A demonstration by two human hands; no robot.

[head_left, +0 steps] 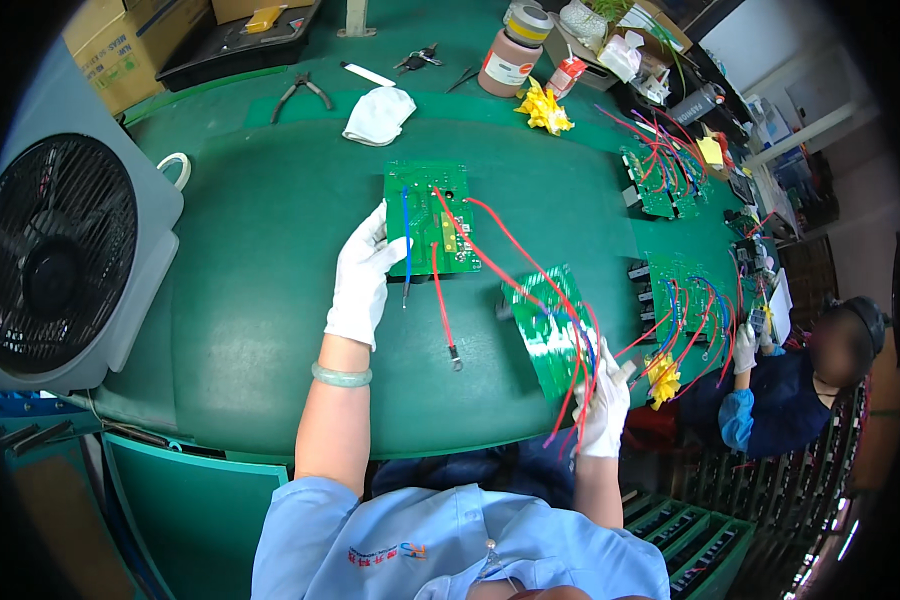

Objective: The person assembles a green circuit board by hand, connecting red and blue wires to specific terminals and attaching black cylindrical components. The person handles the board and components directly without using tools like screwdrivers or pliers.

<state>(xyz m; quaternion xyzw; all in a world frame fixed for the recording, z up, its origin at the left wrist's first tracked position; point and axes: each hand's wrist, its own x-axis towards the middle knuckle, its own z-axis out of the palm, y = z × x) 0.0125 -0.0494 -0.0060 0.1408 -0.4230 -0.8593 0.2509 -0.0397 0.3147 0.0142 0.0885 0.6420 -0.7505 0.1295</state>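
My left hand point(358, 285), in a white glove, grips the left edge of a green circuit board point(422, 212). A blue wire point(407, 262) hangs down this board beside my fingers. From it also come red wires; a short one point(442, 305) ends in a ring terminal. My right hand point(602, 408), gloved too, is closed on the right edge of a second green circuit board point(547, 375), which tilts and catches the light. Long red wires point(520, 245) stretch across both boards and drape over my right hand, so its fingers are partly hidden.
A grey fan point(120, 250) stands at the left. Pliers point(302, 95), a white cloth point(380, 115), keys point(417, 58), a jar point(510, 65) and yellow crumpled material point(544, 107) lie toward the back. More wired boards point(685, 265) sit at right, near a co-worker point(780, 390).
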